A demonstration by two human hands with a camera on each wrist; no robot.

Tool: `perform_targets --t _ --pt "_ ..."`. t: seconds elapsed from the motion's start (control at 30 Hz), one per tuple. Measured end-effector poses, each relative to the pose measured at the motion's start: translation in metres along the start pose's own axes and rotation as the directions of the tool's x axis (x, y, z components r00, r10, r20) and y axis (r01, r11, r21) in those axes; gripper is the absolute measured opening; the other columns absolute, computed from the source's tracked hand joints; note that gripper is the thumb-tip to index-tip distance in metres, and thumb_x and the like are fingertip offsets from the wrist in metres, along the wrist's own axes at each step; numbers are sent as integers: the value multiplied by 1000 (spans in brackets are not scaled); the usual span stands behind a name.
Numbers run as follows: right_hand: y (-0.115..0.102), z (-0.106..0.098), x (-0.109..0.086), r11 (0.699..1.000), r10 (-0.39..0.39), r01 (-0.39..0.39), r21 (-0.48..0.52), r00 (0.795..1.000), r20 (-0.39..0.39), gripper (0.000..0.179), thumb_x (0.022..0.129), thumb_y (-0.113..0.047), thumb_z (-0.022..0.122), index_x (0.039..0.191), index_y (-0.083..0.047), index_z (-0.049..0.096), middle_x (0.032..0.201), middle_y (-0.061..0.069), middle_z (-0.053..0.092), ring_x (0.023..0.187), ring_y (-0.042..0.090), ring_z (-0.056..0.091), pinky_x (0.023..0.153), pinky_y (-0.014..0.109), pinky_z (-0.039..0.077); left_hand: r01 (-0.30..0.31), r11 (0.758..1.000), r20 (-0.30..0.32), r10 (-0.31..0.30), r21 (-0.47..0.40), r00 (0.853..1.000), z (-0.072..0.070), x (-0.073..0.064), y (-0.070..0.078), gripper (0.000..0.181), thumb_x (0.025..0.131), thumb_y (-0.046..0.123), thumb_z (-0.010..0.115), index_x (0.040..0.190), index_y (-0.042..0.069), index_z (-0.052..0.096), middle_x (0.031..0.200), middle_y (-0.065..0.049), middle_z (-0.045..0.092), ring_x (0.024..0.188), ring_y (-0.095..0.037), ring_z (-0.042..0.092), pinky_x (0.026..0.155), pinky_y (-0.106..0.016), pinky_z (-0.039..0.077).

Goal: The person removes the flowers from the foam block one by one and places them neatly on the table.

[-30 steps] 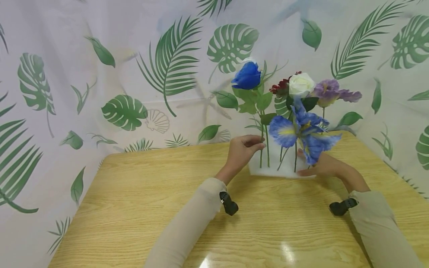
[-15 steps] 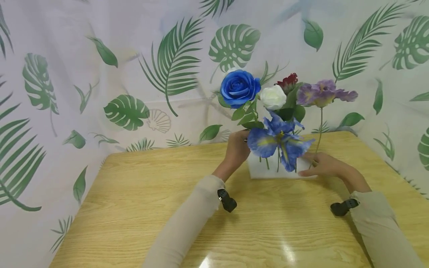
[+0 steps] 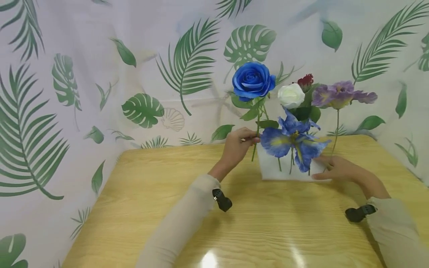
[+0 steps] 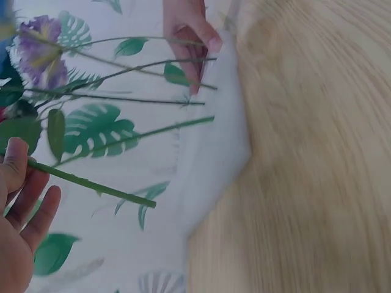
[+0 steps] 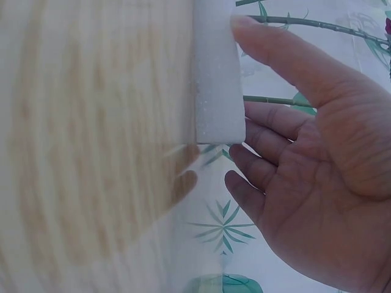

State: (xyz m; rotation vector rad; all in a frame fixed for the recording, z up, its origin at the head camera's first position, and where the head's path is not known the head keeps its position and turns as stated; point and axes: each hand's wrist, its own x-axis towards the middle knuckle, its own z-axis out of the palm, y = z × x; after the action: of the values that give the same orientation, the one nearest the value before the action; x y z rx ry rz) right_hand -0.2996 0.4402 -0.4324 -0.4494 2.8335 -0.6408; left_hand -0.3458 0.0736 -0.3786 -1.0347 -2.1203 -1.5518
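My left hand point(image 3: 236, 147) pinches the green stem of a blue rose point(image 3: 253, 81) between thumb and fingers. In the left wrist view, the cut end of that rose stem point(image 4: 131, 196) hangs free, away from the white foam block point(image 4: 223, 134). My right hand point(image 3: 348, 172) holds the block's right end, thumb at the front top edge and fingers behind, as the right wrist view shows. Several artificial flowers stand in the block: a white rose point(image 3: 291, 95), a blue iris point(image 3: 295, 139), a dark red flower point(image 3: 305, 80) and a purple iris point(image 3: 343, 95).
The block stands near the far edge of a wooden table point(image 3: 174, 178). Behind the table hangs a white cloth point(image 3: 197, 123) printed with green leaves. The blue iris leans forward over the block's front and hides part of several stems.
My left hand has drawn the blue rose's stem out of the block and off to its left, turning the bloom to face forward. The right hand stays on the block. The head view has swung left.
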Motion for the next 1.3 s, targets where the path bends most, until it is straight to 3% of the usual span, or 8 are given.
perform_targets --t 0.27,0.37,0.5,0.63,0.83,1.0,1.17,1.3 --pt "9 -5 -8 1000 15 -16 -24 1000 -8 87 91 -41 75 151 11 38 151 41 35 132 65 38 99 72 44 67 998 -33 -68 -21 997 -46 -10 -8 20 96 6 68 110 -6 76 103 -19 74 86 -34 72 75 -35 63" --pt "9 -5 -10 1000 14 -14 -17 1000 -2 87 92 -41 74 152 10 36 149 42 38 106 57 60 89 60 53 121 993 -52 -121 -6 991 -72 -19 -12 20 96 6 67 111 -5 76 105 -21 73 88 -35 71 79 -39 64" --pt "8 -5 -10 999 27 -27 36 1000 5 87 93 -39 74 154 8 34 92 24 65 53 13 36 63 31 43 187 982 -66 -184 37 981 -107 -36 -18 20 98 7 66 112 -2 77 105 -21 72 92 -35 71 81 -38 64" --pt "7 -4 -8 998 22 -23 64 1000 8 87 93 -38 74 155 8 33 57 -7 32 50 5 15 55 27 32 256 961 -62 -251 106 966 -142 -55 -18 21 99 9 66 114 0 77 103 -18 73 89 -32 70 82 -38 63" --pt "5 -5 -4 999 17 -17 31 1000 11 87 93 -39 74 155 7 33 69 3 48 55 8 30 64 28 40 340 923 -69 -333 179 940 -188 -82 -17 21 98 11 68 115 1 77 111 -18 75 93 -32 73 91 -39 62" --pt "1 -3 -2 997 28 -29 65 999 21 88 93 -38 74 156 6 31 59 -7 22 53 6 19 53 26 30 402 891 -59 -399 210 915 -221 -104 -15 21 98 12 70 115 2 76 117 -17 75 93 -24 73 80 -32 63" --pt "-2 1 3 1000 8 -8 15 1000 15 87 93 -40 73 154 8 34 81 20 58 66 12 36 67 29 38 452 862 -40 -455 230 889 -249 -122 -12 26 98 14 70 118 -1 75 117 -19 75 88 -18 74 77 -26 62" --pt "-1 2 4 1000 -3 3 1 1000 10 86 93 -38 73 153 9 34 96 33 62 74 18 45 70 32 42 479 839 -41 -486 259 873 -267 -131 -11 26 98 13 70 117 -4 74 115 -23 74 81 -11 73 75 -25 62"
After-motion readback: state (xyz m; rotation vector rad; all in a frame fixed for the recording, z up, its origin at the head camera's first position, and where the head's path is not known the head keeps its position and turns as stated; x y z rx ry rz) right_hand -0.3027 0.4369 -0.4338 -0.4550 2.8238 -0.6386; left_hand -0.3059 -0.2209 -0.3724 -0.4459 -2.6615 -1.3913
